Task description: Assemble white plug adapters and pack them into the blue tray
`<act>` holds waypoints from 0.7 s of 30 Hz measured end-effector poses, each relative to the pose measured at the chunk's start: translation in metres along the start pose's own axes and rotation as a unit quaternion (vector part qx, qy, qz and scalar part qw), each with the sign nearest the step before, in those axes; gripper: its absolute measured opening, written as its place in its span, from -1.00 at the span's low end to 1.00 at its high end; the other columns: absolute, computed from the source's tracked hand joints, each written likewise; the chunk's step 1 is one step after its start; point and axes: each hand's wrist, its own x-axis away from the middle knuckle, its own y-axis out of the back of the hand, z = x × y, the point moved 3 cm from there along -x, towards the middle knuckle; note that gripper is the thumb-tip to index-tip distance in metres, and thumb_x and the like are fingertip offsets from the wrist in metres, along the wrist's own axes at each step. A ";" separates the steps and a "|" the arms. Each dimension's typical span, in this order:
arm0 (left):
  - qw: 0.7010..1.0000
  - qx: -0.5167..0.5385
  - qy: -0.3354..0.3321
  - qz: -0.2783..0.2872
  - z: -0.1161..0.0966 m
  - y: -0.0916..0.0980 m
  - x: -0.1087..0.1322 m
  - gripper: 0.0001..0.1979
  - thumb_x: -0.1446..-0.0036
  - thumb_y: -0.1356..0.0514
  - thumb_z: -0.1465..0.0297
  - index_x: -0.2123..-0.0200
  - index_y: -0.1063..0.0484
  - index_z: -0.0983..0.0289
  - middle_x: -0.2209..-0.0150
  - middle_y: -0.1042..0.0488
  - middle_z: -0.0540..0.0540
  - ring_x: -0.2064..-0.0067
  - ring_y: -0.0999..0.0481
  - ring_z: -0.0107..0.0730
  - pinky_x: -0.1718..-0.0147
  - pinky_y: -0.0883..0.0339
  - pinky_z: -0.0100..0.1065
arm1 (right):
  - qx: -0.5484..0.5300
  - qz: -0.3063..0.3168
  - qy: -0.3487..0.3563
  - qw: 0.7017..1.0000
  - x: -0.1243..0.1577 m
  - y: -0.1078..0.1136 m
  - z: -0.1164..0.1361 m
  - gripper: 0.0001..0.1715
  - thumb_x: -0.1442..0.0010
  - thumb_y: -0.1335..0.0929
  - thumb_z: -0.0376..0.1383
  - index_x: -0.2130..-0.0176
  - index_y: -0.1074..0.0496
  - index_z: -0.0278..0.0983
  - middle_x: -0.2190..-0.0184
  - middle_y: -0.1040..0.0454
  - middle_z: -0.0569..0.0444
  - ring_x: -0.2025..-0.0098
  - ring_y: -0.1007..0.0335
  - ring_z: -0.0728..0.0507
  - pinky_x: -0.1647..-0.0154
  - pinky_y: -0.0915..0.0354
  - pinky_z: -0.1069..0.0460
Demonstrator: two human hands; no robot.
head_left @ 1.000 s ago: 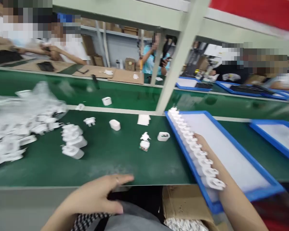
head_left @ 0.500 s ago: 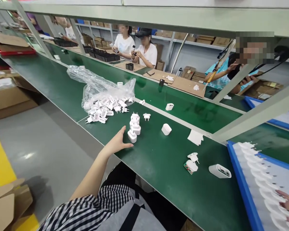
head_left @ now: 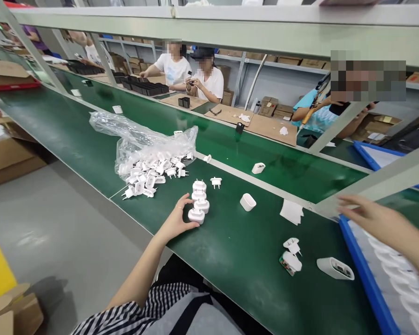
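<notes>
My left hand (head_left: 176, 219) curves beside a short row of white charger plugs (head_left: 197, 216) on the green bench. Its thumb and fingers are apart around the near end of the row; the thumb tip is at the nearest plug, though firm contact is unclear. My right hand (head_left: 373, 223), slightly blurred, is over the edge of a blue-rimmed tray (head_left: 356, 265), fingers stretched out and nothing visible in them. In that tray lie rows of white chargers (head_left: 405, 288). A loose white plug piece (head_left: 215, 182) lies just beyond the row.
A clear plastic bag (head_left: 143, 132) spills many white plug pieces (head_left: 146, 177). White charger shells (head_left: 247, 202), a circuit-board piece (head_left: 290, 263), an open-ended charger housing (head_left: 335, 268) and white paper (head_left: 292, 211) lie about. Slanted metal posts (head_left: 352, 190) rise from the bench; co-workers sit across.
My left hand has closed in on the plug row, its fingers now beside it. My right hand has risen from among the tray's chargers to its far left edge. The view has shifted slightly.
</notes>
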 end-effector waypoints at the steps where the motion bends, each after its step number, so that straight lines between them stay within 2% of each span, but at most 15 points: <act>1: 1.000 0.011 0.000 -0.006 0.002 -0.002 -0.001 -0.33 0.27 -0.21 0.32 0.05 0.00 0.24 -0.11 0.11 0.19 -0.11 0.04 -0.24 -0.01 0.04 -0.25 | 0.019 0.038 0.017 0.999 -0.023 -0.007 0.026 -0.62 -0.07 -0.18 -0.25 0.06 -0.17 -0.21 0.09 -0.24 -0.13 0.16 -0.25 -0.11 0.23 -0.20 0.02; 3: 1.000 0.024 0.005 -0.007 0.004 -0.006 -0.004 -0.16 0.31 -0.22 0.30 -0.04 0.17 0.28 -0.12 0.15 0.23 -0.13 0.12 -0.23 -0.04 0.12 -0.24 | 0.057 0.095 0.037 0.993 -0.065 -0.025 0.075 -0.48 -0.04 -0.19 -0.32 -0.02 -0.06 -0.32 -0.03 -0.06 -0.21 0.06 -0.16 -0.23 0.20 -0.18 -0.04; 6: 0.999 0.032 0.032 0.023 0.004 -0.010 -0.009 0.01 0.35 -0.24 0.28 -0.09 0.35 0.32 -0.14 0.25 0.26 -0.14 0.20 -0.20 -0.06 0.19 -0.23 | 0.087 0.083 0.042 0.992 -0.113 -0.051 0.121 -0.36 0.02 -0.17 -0.44 -0.08 0.07 -0.33 -0.12 0.20 -0.22 -0.02 -0.01 -0.34 0.23 -0.18 -0.11; 8: 0.997 0.038 0.052 0.048 0.001 -0.011 -0.011 0.05 0.35 -0.23 0.27 -0.10 0.42 0.33 -0.14 0.25 0.26 -0.13 0.17 -0.17 -0.05 0.16 -0.23 | 0.079 0.086 0.075 0.990 -0.133 -0.067 0.132 -0.33 0.06 -0.19 -0.48 -0.07 0.03 -0.28 -0.12 0.19 -0.17 -0.02 -0.03 -0.28 0.22 -0.18 -0.04; 11: 0.995 0.040 0.063 0.073 -0.003 -0.010 -0.011 0.02 0.30 -0.20 0.29 -0.10 0.46 0.33 -0.13 0.16 0.24 -0.12 0.10 -0.13 -0.02 0.12 -0.19 | 0.067 0.104 0.112 0.986 -0.151 -0.079 0.129 -0.44 0.06 -0.19 -0.45 0.01 -0.10 -0.24 -0.02 -0.05 -0.11 0.09 -0.18 -0.17 0.26 -0.19 0.06; 13: 0.993 0.038 0.055 0.093 -0.005 -0.008 -0.010 -0.03 0.23 -0.16 0.34 -0.10 0.49 0.34 -0.11 0.08 0.24 -0.11 0.08 -0.14 -0.02 0.13 -0.17 | 0.071 0.107 0.101 0.987 -0.154 -0.077 0.122 -0.53 0.04 -0.18 -0.40 0.07 -0.18 -0.24 0.11 -0.19 -0.09 0.21 -0.27 -0.15 0.34 -0.20 0.06; 16: 0.990 0.041 0.040 0.129 -0.004 -0.003 -0.009 -0.07 0.18 -0.10 0.39 -0.09 0.55 0.36 -0.10 0.06 0.25 -0.10 0.04 -0.18 0.00 0.07 -0.20 | 0.075 0.122 0.091 0.985 -0.143 -0.065 0.115 -0.60 0.06 -0.20 -0.35 0.14 -0.24 -0.22 0.22 -0.25 -0.04 0.32 -0.31 -0.12 0.44 -0.18 0.08; 18: 0.989 0.035 0.045 0.139 -0.001 0.001 -0.010 -0.06 0.20 -0.12 0.36 -0.09 0.54 0.39 -0.11 0.10 0.27 -0.10 0.04 -0.18 0.00 0.05 -0.22 | 0.078 0.130 0.083 0.985 -0.123 -0.054 0.115 -0.63 0.06 -0.20 -0.31 0.17 -0.25 -0.22 0.24 -0.25 -0.04 0.36 -0.31 -0.12 0.47 -0.17 0.08; 21: 0.989 0.007 0.059 0.137 0.006 0.002 -0.012 -0.03 0.24 -0.15 0.30 -0.10 0.47 0.42 -0.12 0.16 0.30 -0.12 0.11 -0.15 -0.02 0.09 -0.22 | 0.072 0.163 0.072 0.981 -0.074 -0.047 0.121 -0.72 0.06 -0.20 -0.27 0.28 -0.25 -0.28 0.33 -0.27 -0.05 0.38 -0.30 -0.13 0.46 -0.17 0.07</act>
